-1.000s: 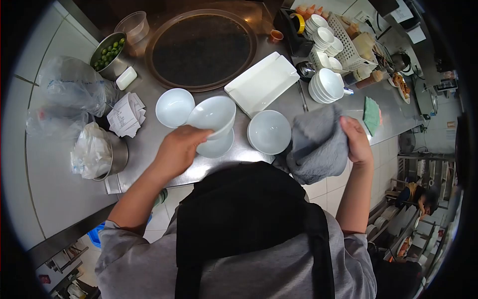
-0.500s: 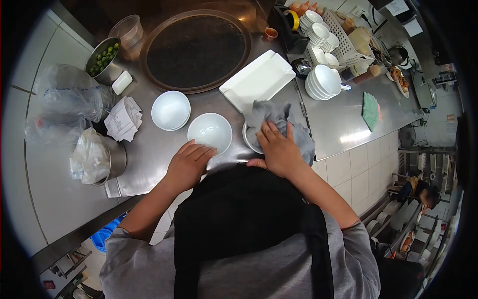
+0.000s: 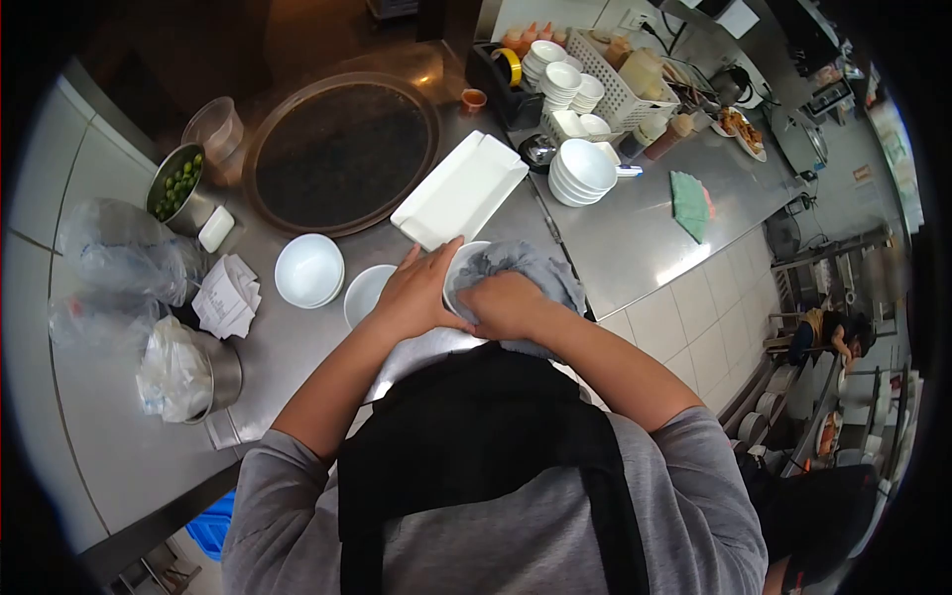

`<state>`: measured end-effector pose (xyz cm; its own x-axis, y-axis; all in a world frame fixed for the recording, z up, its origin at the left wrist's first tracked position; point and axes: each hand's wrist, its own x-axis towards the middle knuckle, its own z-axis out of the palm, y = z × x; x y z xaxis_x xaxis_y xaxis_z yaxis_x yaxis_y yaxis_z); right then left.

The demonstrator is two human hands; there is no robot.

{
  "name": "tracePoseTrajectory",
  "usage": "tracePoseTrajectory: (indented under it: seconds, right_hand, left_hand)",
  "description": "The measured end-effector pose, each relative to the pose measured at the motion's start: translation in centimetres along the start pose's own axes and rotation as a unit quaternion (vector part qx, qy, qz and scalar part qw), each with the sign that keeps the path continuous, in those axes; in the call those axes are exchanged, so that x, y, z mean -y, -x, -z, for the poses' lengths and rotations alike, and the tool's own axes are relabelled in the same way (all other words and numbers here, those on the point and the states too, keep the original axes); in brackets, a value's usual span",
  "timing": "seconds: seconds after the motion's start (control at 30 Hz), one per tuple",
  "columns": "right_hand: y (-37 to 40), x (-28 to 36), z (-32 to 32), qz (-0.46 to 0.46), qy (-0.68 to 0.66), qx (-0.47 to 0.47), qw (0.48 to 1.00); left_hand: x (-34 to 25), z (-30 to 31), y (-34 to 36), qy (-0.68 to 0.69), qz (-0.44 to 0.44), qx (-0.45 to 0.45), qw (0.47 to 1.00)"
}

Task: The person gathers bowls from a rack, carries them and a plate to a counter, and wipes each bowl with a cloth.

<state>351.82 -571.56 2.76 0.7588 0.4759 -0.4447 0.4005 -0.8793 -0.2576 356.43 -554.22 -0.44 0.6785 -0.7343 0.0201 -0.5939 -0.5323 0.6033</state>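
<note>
A white bowl (image 3: pixel 453 270) stands near the counter's front edge, partly covered by a grey cloth (image 3: pixel 540 273). My left hand (image 3: pixel 421 293) holds this bowl by its left side, thumb and fingers spread around it. Inside the bowl my right hand (image 3: pixel 504 302) presses the bunched cloth, its fingers curled into the fabric. Another white bowl (image 3: pixel 367 295) is partly hidden behind my left hand. Farther left sit stacked white bowls (image 3: pixel 308 270). A white rectangular tray (image 3: pixel 462 188) lies just beyond my hands.
A round dark tray (image 3: pixel 342 154) fills the back. At the left are a pot of green limes (image 3: pixel 178 188), plastic bags (image 3: pixel 129 243) and papers (image 3: pixel 227 296). Stacked bowls (image 3: pixel 582 171), a basket (image 3: pixel 620 84) and a green cloth (image 3: pixel 687 206) lie right. A person (image 3: pixel 831 335) is far right.
My left hand has moved right, from the middle bowl to the bowl with the cloth. My right hand has pushed the cloth down into that bowl. The view has shifted.
</note>
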Motion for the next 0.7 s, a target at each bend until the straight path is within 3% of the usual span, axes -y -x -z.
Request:
tracePoseTrajectory:
  seconds: [0.03, 0.1, 0.13, 0.2, 0.23, 0.27, 0.3, 0.33, 0.4, 0.43, 0.5, 0.53, 0.6, 0.7]
  right_hand:
    - [0.2, -0.2, -0.6, -0.005, 0.001, -0.005, 1.000]
    - [1.0, -0.4, -0.9, 0.091, -0.089, -0.143, 0.981]
    - [1.7, -0.3, 0.3, 0.049, -0.221, -0.056, 0.972]
    - [1.1, -0.9, -1.3, 0.065, -0.304, -0.119, 0.943]
    - [0.5, -0.6, -2.3, 0.036, -0.311, -0.153, 0.937]
    - [0.0, -0.2, -3.3, 0.050, -0.284, -0.191, 0.938]
    - [0.1, 0.3, -3.8, 0.052, -0.260, -0.202, 0.943]
    - [1.4, 1.3, -2.3, 0.005, -0.240, -0.132, 0.962]
    - [3.2, 1.9, -0.1, -0.026, -0.165, 0.003, 0.986]
    - [4.0, 1.4, 0.7, -0.049, -0.167, -0.010, 0.985]
    - [4.6, 0.7, 1.8, -0.013, 0.092, 0.114, 0.989]
    - [4.3, -0.5, 0.8, -0.022, 0.092, 0.109, 0.989]
    - [2.7, -3.4, -3.3, 0.049, 0.190, -0.196, 0.961]
    - [0.6, -3.7, -4.9, 0.048, 0.120, -0.253, 0.959]
  left_hand:
    - [-0.1, 0.3, -0.1, 0.005, 0.001, 0.022, 1.000]
    - [0.3, 0.1, -0.1, 0.019, 0.003, 0.019, 1.000]
    - [0.5, -0.3, 0.0, 0.036, 0.010, 0.017, 0.999]
    - [1.1, -1.4, 0.3, 0.017, -0.008, -0.034, 0.999]
    - [1.6, -1.8, 0.3, 0.004, -0.035, -0.043, 0.998]
    - [2.1, -2.0, 0.2, -0.085, -0.126, -0.066, 0.986]
    - [2.3, -2.2, 0.2, -0.162, -0.157, -0.066, 0.972]
    - [1.3, -1.5, 0.0, 0.016, -0.051, -0.043, 0.998]
    - [-1.4, 0.1, -0.6, -0.026, -0.005, -0.010, 1.000]
    - [-1.9, 0.4, -0.7, -0.040, 0.008, 0.008, 0.999]
    - [-2.2, 0.5, -0.8, -0.031, 0.024, 0.016, 0.999]
    - [-2.0, 0.4, -1.0, -0.034, 0.014, 0.016, 0.999]
    - [-1.8, 0.6, -1.0, -0.037, 0.027, 0.030, 0.998]
    - [-1.9, 0.7, -1.0, -0.047, 0.032, 0.033, 0.998]
